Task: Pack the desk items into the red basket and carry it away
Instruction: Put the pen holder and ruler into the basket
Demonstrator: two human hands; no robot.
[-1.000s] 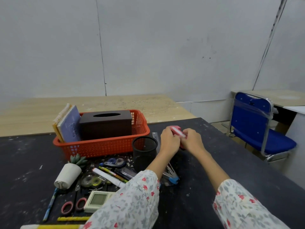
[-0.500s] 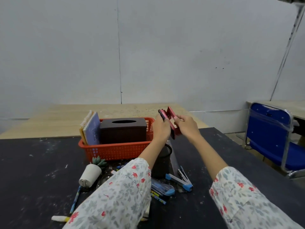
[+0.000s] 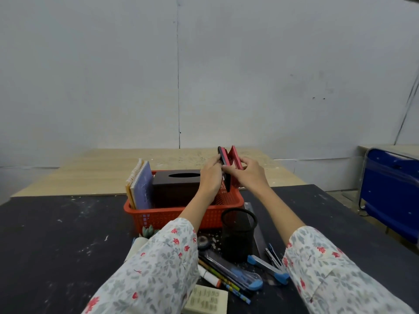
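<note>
The red basket stands on the black desk, holding a dark tissue box and spiral notebooks on edge at its left end. Above the basket's right end, both hands hold a pink and black folding item upright. My left hand grips its black part; my right hand pinches the pink flap. Loose items lie in front of the basket: a black mesh pen cup, blue utility knives, pens, a tape roll and a calculator.
A pale wooden table stands behind the desk against the grey wall. A blue chair is at the right. A small succulent pot lies partly hidden under my left sleeve. A metal ruler lies under the pen cup.
Both hands lifted the pink item from above the desk to above the basket's right end, and it now stands upright and partly unfolded. The view has tilted upward.
</note>
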